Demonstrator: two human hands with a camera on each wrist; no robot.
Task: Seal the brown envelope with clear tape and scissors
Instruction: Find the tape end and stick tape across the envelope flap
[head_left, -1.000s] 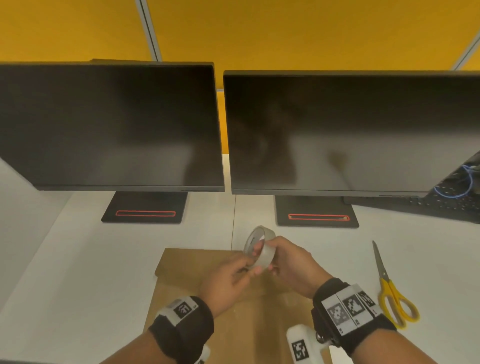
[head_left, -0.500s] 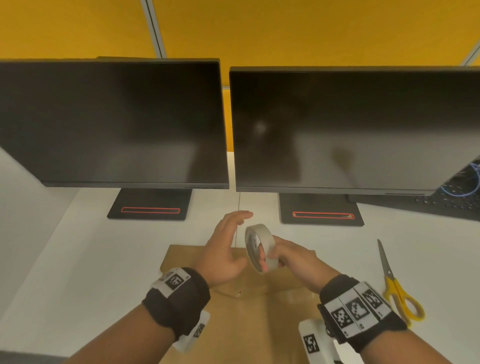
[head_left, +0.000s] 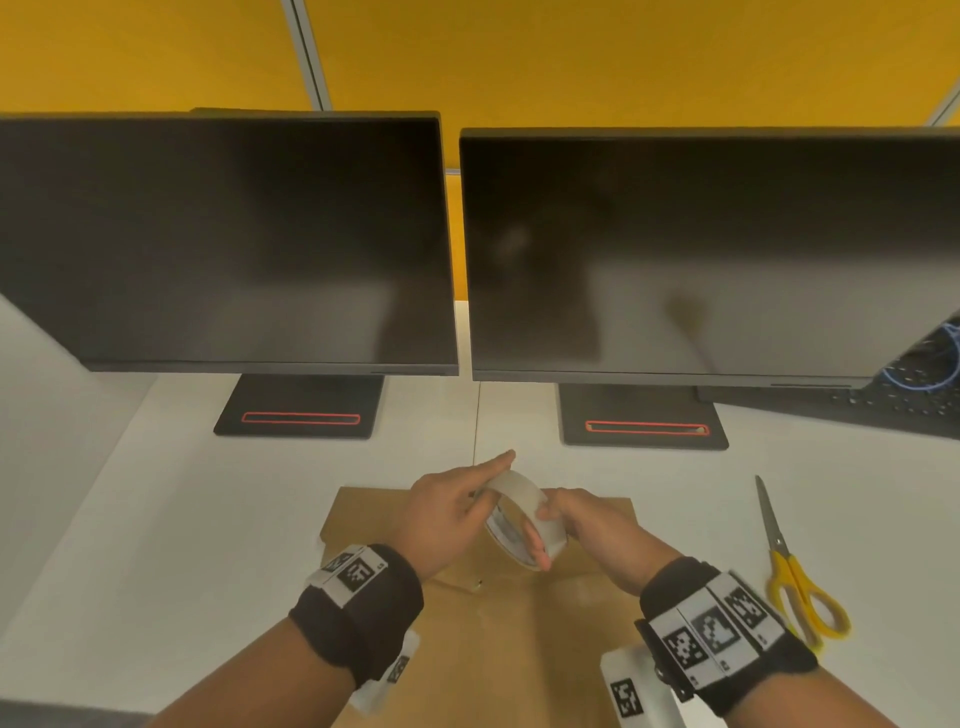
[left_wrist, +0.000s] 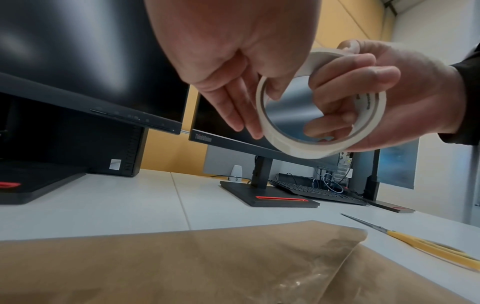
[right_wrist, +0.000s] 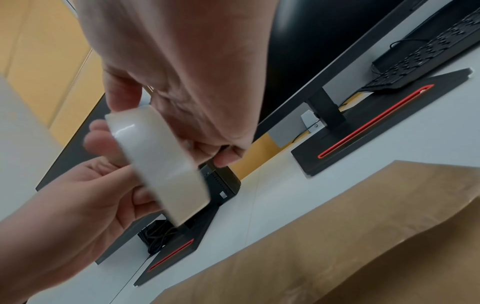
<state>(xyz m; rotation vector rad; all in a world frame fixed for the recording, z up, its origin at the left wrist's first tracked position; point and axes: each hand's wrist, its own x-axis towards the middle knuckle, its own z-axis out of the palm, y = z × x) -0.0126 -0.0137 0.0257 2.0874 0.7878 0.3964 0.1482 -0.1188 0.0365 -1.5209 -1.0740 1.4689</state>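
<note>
The clear tape roll (head_left: 524, 525) is held above the brown envelope (head_left: 467, 649), which lies flat on the white desk. My right hand (head_left: 587, 530) grips the roll, its fingers (left_wrist: 345, 98) hooked through the core. My left hand (head_left: 452, 504) lies against the roll's left side. Its fingers (left_wrist: 241, 115) are straight along the rim and the index reaches over the top. The right wrist view shows the tape roll (right_wrist: 158, 164) between both hands. Yellow-handled scissors (head_left: 795, 577) lie on the desk to the right of the envelope, untouched.
Two dark monitors (head_left: 234, 239) (head_left: 701, 249) on black stands (head_left: 301, 410) stand close behind the envelope. A black keyboard (head_left: 893, 405) with blue cable sits at the back right. A white partition (head_left: 41, 374) bounds the desk on the left.
My left hand, lifted off the roll with fingers spread half a second ago, has come back against it. The right hand has tilted the roll and lowered it slightly.
</note>
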